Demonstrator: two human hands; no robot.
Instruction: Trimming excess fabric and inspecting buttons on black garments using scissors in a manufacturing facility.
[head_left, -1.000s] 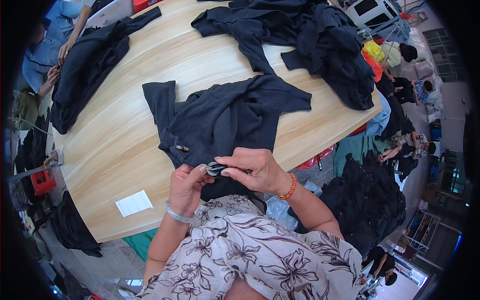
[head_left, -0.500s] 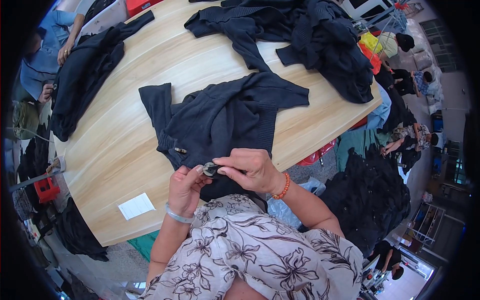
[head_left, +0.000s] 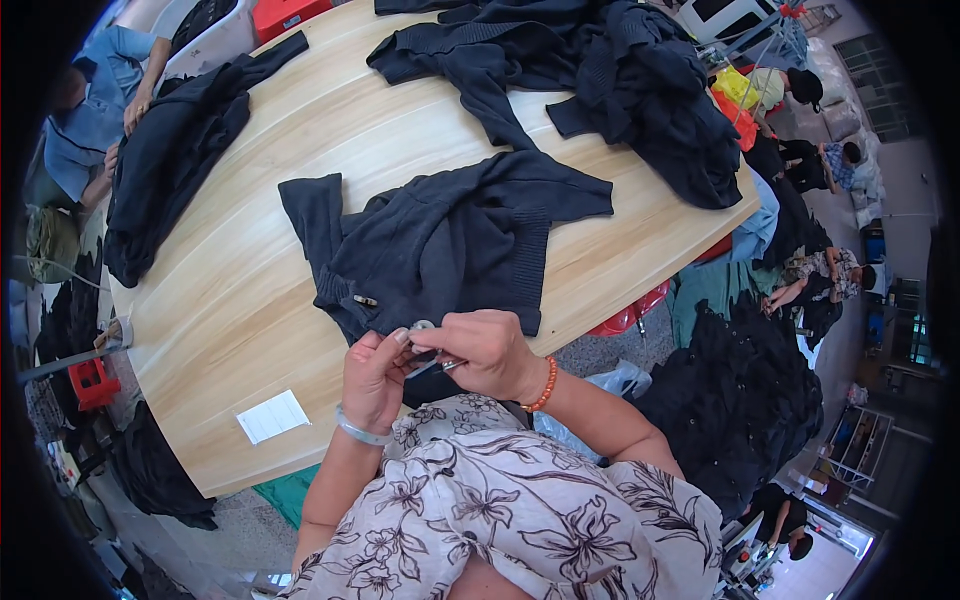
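A dark knitted sweater lies spread on the wooden table before me, its near part under my hands. Thumb and fingers of my left hand are pinched together beside a small round greyish piece, perhaps a button. My right hand is closed against the same spot, its fingertips meeting the left ones. A thin pale or metallic bit shows below the fingers; its kind cannot be made out. A small brass-coloured and dark piece rests on the sweater, just beyond my left hand.
More dark knitwear is heaped at the far right. At the far left, a co-worker's hands touch another dark garment. A white paper slip lies near the front left edge. Dark garments pile up right of the table.
My right hand has shifted slightly left and turned, its fingers curling more over the small piece. The dark part that showed between the fingers is now mostly hidden.
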